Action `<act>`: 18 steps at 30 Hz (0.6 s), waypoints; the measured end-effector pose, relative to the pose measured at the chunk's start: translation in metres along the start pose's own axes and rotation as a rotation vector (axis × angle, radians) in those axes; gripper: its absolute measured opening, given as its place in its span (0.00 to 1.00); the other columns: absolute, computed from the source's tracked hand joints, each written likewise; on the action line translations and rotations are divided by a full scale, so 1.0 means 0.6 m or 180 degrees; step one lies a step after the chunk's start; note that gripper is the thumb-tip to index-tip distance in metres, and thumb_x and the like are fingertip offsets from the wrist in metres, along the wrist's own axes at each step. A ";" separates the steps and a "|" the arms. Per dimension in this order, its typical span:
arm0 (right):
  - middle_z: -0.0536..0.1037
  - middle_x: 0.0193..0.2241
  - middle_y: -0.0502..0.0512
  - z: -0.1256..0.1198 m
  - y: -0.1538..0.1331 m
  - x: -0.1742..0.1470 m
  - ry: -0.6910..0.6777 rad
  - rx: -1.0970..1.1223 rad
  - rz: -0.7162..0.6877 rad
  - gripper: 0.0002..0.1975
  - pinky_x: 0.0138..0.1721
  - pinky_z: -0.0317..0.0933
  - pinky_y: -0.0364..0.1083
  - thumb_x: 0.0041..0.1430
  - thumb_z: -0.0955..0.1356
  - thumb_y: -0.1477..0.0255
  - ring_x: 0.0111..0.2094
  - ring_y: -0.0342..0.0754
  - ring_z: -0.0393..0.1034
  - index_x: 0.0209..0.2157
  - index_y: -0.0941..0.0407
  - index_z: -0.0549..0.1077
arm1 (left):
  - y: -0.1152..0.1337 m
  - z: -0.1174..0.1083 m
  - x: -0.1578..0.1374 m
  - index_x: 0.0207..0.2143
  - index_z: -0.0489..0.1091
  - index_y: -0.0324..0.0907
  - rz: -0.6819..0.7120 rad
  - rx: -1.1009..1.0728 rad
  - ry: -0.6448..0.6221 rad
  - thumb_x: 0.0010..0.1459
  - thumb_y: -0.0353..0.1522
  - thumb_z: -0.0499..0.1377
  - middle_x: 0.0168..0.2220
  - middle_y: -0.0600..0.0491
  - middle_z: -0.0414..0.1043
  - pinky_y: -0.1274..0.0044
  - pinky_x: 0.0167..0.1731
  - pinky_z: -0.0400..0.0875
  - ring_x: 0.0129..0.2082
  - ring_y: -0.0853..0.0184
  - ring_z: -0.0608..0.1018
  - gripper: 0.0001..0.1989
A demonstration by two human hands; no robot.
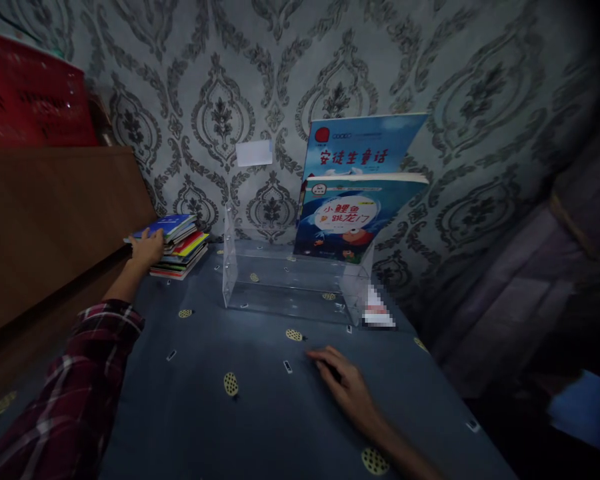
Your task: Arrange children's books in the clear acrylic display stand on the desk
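Observation:
At the left, a stack of thin books lies on the cloth, and a blue book is on top of it. My left hand grips the near left side of that blue book; some of its fingertips are hidden. My right hand hovers over or rests on the cloth in front of the rack, empty, its fingers loosely bent and apart. A clear acrylic rack stands in the middle. At its right end, a dark blue picture book leans in front of a lighter blue book.
A grey-blue cloth with yellow prints covers the table. Wooden furniture bears a red basket at the left. Patterned wallpaper lies behind, with a white label above the rack. A curtain hangs at the right.

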State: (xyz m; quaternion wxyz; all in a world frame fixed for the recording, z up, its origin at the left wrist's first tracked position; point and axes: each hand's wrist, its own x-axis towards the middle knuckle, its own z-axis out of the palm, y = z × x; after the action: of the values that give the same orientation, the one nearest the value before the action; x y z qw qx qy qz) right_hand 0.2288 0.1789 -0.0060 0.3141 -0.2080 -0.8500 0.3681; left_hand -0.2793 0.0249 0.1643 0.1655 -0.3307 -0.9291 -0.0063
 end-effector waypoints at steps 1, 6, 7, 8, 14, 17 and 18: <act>0.82 0.36 0.60 -0.001 0.000 0.000 -0.0056 0.0038 0.0023 0.19 0.43 0.74 0.52 0.69 0.63 0.59 0.41 0.55 0.78 0.42 0.53 0.82 | -0.004 0.000 -0.002 0.65 0.59 0.33 0.0073 0.0060 0.0053 0.62 0.24 0.43 0.66 0.32 0.65 0.38 0.61 0.52 0.71 0.44 0.58 0.29; 0.83 0.38 0.61 -0.008 -0.006 -0.002 -0.0180 0.0099 0.0123 0.19 0.44 0.74 0.52 0.68 0.63 0.61 0.41 0.55 0.78 0.42 0.53 0.83 | -0.020 -0.002 -0.007 0.63 0.63 0.35 0.0230 0.0188 0.0209 0.61 0.25 0.46 0.61 0.31 0.70 0.46 0.60 0.59 0.65 0.45 0.66 0.28; 0.83 0.39 0.61 -0.008 -0.006 -0.002 -0.0169 0.0098 0.0132 0.18 0.45 0.74 0.52 0.68 0.63 0.61 0.43 0.56 0.78 0.43 0.53 0.83 | -0.021 -0.002 -0.006 0.64 0.63 0.35 0.0229 0.0196 0.0215 0.61 0.25 0.46 0.61 0.31 0.70 0.47 0.60 0.60 0.64 0.45 0.66 0.28; 0.83 0.39 0.61 -0.008 -0.007 -0.002 -0.0174 0.0103 0.0135 0.18 0.46 0.73 0.53 0.68 0.63 0.61 0.43 0.56 0.78 0.43 0.53 0.83 | -0.021 -0.001 -0.003 0.64 0.63 0.36 0.0224 0.0195 0.0216 0.62 0.26 0.46 0.61 0.31 0.69 0.47 0.60 0.60 0.64 0.45 0.66 0.29; 0.82 0.35 0.60 -0.006 -0.014 0.002 -0.0193 0.0088 0.0105 0.18 0.39 0.73 0.50 0.67 0.62 0.62 0.37 0.54 0.78 0.41 0.54 0.82 | -0.014 0.007 0.016 0.72 0.53 0.51 0.0167 0.0088 -0.0211 0.60 0.26 0.52 0.72 0.42 0.56 0.40 0.62 0.54 0.73 0.43 0.53 0.38; 0.81 0.34 0.59 -0.007 -0.018 0.003 -0.0198 0.0102 0.0099 0.17 0.38 0.72 0.49 0.67 0.62 0.63 0.36 0.53 0.77 0.40 0.54 0.82 | -0.016 0.006 0.021 0.72 0.54 0.49 0.0204 0.0038 -0.0343 0.60 0.25 0.51 0.73 0.41 0.53 0.39 0.62 0.53 0.73 0.43 0.52 0.37; 0.81 0.34 0.59 -0.008 -0.018 0.003 -0.0210 0.0112 0.0107 0.17 0.39 0.72 0.49 0.67 0.62 0.63 0.36 0.53 0.77 0.40 0.54 0.81 | -0.017 0.005 0.022 0.72 0.55 0.47 0.0206 0.0021 -0.0340 0.61 0.26 0.50 0.73 0.40 0.53 0.39 0.62 0.54 0.73 0.43 0.53 0.36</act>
State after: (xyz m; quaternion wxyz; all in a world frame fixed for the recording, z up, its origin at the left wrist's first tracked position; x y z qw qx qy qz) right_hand 0.2295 0.1750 0.0055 0.2833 -0.2045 -0.8497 0.3949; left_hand -0.2959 0.0252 0.1665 0.1169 -0.3599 -0.9254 0.0199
